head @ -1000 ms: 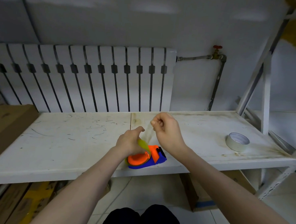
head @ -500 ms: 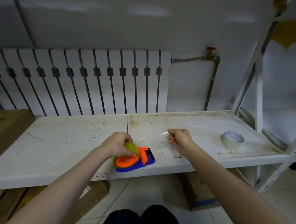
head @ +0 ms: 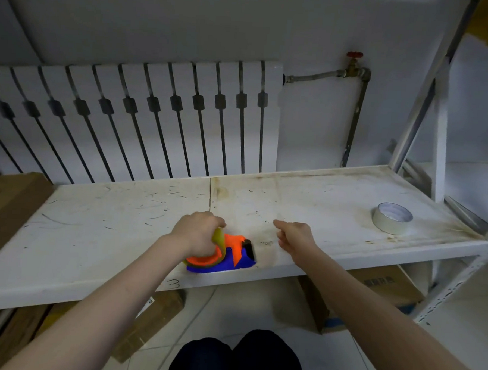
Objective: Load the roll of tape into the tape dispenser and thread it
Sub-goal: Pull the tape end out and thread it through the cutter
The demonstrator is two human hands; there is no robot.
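An orange and blue tape dispenser lies on its side at the front edge of the white shelf. A yellowish roll of tape sits on its orange hub. My left hand presses down over the roll and the dispenser's left part, gripping them. My right hand hovers just right of the dispenser, low over the shelf. Its thumb and fingers are pinched together on the clear tape end, and the strip is almost too faint to see.
A second, silvery roll of tape lies at the shelf's right end. A radiator and a pipe with a red valve stand behind. A shelf upright rises at the right. Cardboard boxes sit under the shelf and at the left.
My right hand, pinching the clear strip, has drawn away rightward from the dispenser and come down toward the shelf. My left hand stays on the roll.
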